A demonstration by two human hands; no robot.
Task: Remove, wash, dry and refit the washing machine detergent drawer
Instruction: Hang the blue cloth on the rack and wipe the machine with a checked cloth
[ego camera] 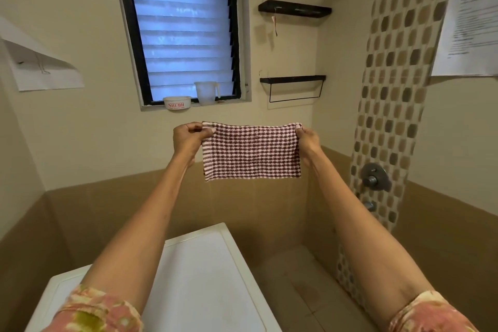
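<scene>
Left hand [188, 137]: I pinched the cloth's [252, 152] upper left corner between thumb and fingers.
Right hand [307, 137]: I pinched the upper right corner the same way.
Cloth: it hung flat and taut between my hands, above and beyond the washer [199, 272], level with the lower rack [292, 79] on the far wall.
Drawer: not in view; I could not tell where it sat.
Risk: a corner pinch is shallow; slackening either hand would likely drop that side toward the floor.
Risk: a cloth already damp would dry the drawer poorly.
Materials: cloth, woven check, dark red and white, ribbed, rectangular. Washer top, white, smooth, glossy, rounded edge. Rack, thin black metal.
</scene>
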